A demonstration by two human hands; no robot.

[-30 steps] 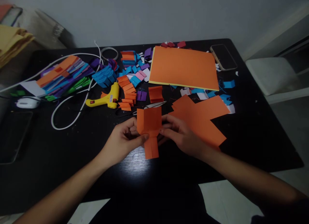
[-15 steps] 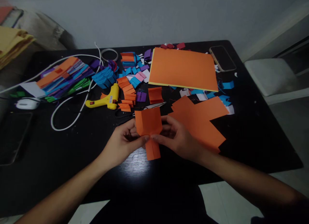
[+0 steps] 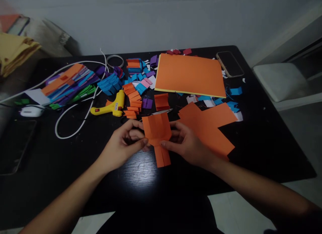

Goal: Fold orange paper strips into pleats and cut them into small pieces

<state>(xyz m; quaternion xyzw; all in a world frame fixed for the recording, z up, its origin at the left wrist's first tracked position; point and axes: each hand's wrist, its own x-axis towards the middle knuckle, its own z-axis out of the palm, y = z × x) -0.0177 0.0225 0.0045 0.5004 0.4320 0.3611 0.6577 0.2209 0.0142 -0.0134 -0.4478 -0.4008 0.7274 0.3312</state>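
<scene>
Between my two hands is a folded orange paper piece, wide at the top with a narrow creased tab pointing down toward me. My left hand pinches its left edge, thumb in front and fingers behind. On the other side my right hand grips it, the thumb pressed on the front near the neck of the tab. Just beyond the paper lie scissors, mostly hidden by it. Cut orange paper sheets lie to the right, partly under my right forearm.
A yellow glue gun lies left of centre beside small folded orange papers. White cable loops around a bundle of coloured strips. Large orange sheets and a phone lie at the back right; a dark tablet-like device is at left.
The orange paper piece has shifted slightly right and its upper part looks flatter. My left thumb has slid left toward the paper's edge. The whole view has shifted a little.
</scene>
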